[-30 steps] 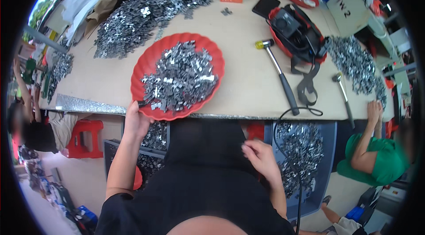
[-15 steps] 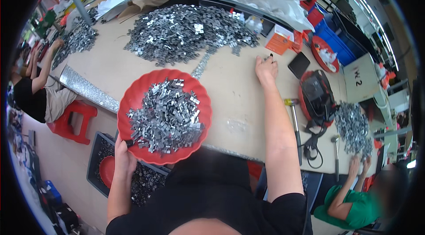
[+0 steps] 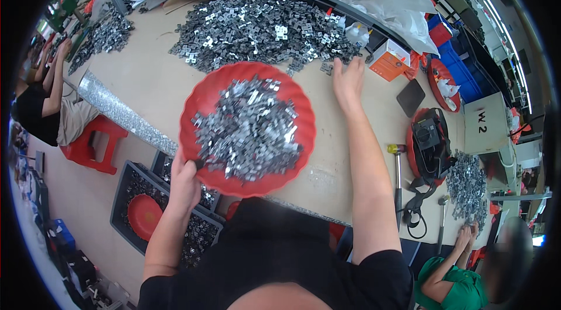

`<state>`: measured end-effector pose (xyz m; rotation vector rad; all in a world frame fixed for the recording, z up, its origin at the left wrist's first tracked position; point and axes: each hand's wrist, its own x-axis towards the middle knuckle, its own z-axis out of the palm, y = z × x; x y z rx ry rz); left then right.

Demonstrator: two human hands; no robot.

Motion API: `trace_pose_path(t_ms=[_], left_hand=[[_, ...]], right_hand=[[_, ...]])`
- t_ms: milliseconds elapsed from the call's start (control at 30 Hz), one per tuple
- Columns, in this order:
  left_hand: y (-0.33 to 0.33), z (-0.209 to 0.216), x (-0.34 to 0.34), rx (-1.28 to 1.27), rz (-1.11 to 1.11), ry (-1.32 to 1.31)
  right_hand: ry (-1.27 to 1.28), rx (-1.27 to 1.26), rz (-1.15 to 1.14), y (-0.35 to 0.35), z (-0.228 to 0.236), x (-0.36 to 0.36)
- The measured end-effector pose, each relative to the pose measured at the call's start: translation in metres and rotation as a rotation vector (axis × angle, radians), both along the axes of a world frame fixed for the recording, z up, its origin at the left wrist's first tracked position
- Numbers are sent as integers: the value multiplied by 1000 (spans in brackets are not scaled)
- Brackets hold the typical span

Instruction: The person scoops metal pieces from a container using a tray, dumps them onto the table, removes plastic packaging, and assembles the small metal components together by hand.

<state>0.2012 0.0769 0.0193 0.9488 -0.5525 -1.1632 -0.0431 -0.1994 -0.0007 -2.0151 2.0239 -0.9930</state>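
My left hand [image 3: 186,184] grips the near left rim of a red scalloped basin [image 3: 196,99], holding it up over the table's front edge. Small silver and dark metal clips [image 3: 248,129] are heaped inside it. At the far right my right hand [image 3: 349,82] reaches out over the tabletop, its fingers stretched and apart. Those fingertips are by the right end of a large pile of metal pieces [image 3: 251,32], close to an orange and white box [image 3: 390,60]. Nothing shows in that hand.
Grey crates [image 3: 120,216] of small parts stand low at the left, one holding a red bowl [image 3: 145,216]. On the right lie a dark flat pad [image 3: 411,98], a hammer [image 3: 398,181] and a red basin with a black device [image 3: 429,140]. Co-workers sit at both sides.
The basin in my left hand has moved right and farther over the table. My right hand has shifted toward the pile's right end and its fingers have spread. The view has shifted slightly.
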Motion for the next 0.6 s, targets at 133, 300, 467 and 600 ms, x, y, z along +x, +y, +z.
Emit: trace_pose_path(t_ms=[133,300,467,600], left_hand=[[-42,-5,-20,-104,-15,-108],[-91,-18,-42,-252,-51,-76],[-116,-20,-90,-309,139,-320],[-122,-14,-112,-209,127,-92]], right_hand=[[-889,225,307,45,-15,-9],[-1397,479,481,84,4,-12],[-1617,178,327,66,4,-19],[-1590,72,354,53,0,-23]])
